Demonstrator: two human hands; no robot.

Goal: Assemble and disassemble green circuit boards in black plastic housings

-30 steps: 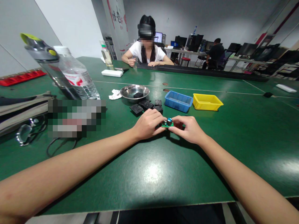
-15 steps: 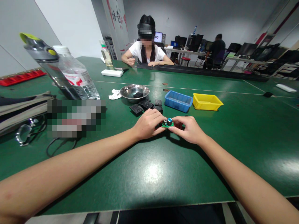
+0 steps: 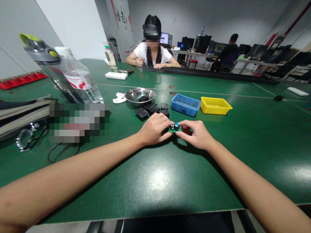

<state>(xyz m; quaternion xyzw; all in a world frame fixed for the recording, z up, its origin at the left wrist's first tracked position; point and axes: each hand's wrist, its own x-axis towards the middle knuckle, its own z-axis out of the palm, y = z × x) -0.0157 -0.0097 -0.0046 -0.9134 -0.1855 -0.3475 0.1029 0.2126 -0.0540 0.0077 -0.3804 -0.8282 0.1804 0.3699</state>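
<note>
A small green circuit board (image 3: 173,130) with a round black and blue component on top is held between my two hands, just above the green table (image 3: 155,181). My left hand (image 3: 156,128) pinches its left edge between thumb and fingers. From the other side, my right hand (image 3: 194,132) grips the right edge with thumb and forefinger. Several black plastic casings (image 3: 142,113) lie just beyond my left hand. Behind them stands a steel bowl (image 3: 128,97) with a black piece in it.
A blue bin (image 3: 186,105) and a yellow bin (image 3: 216,106) stand beyond my right hand. At the left are a large plastic bottle (image 3: 80,81), a grey drinking bottle (image 3: 48,58) and glasses (image 3: 24,140). A person (image 3: 153,48) in a headset sits across the table.
My hands and the circuit board stay almost in place. Across the table, the person's hand has shifted and a thin tool now shows in it. The person in the background has leaned to the right.
</note>
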